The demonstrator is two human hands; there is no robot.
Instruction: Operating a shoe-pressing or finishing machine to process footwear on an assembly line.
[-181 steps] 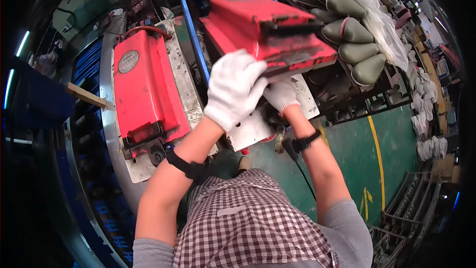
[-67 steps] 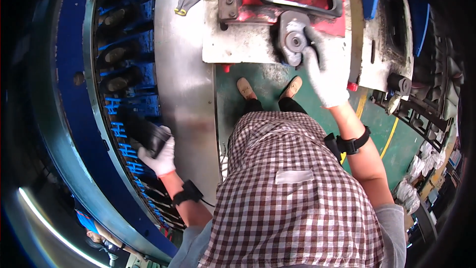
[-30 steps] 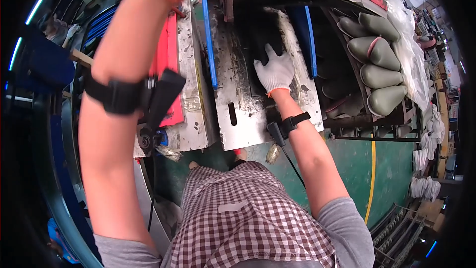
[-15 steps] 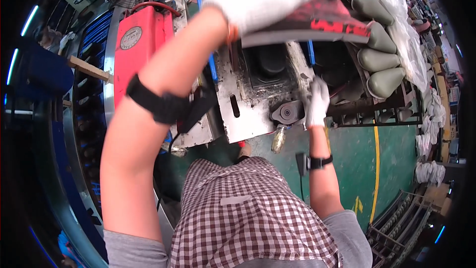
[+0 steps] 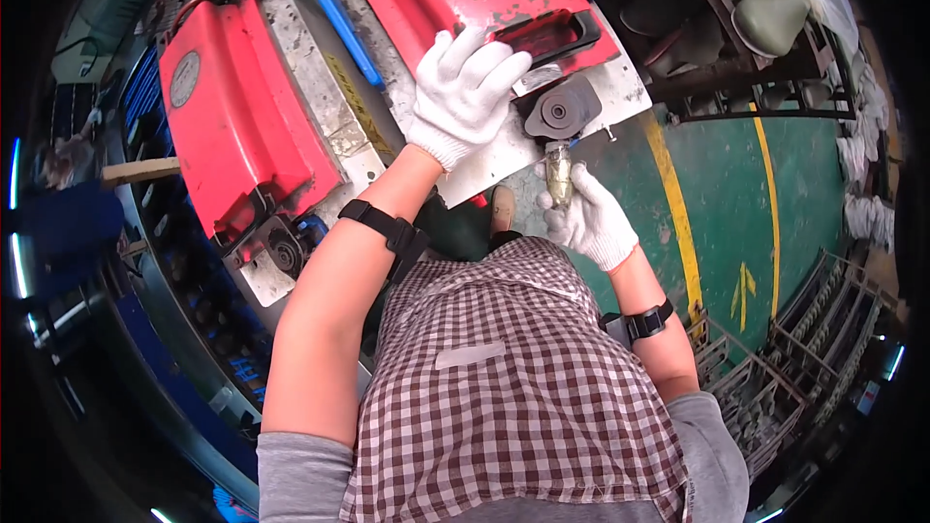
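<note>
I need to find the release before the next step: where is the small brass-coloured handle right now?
In the head view, the brass-coloured handle is right of centre, gripped by the right hand, just below the round grey knob.

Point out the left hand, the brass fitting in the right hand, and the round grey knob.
left hand (image 5: 465, 87), head view, back of the white glove on the red lid.
brass fitting (image 5: 559, 174), head view, middle of its body above the right hand's fingers.
round grey knob (image 5: 562, 112), head view, its centre hub.
</note>
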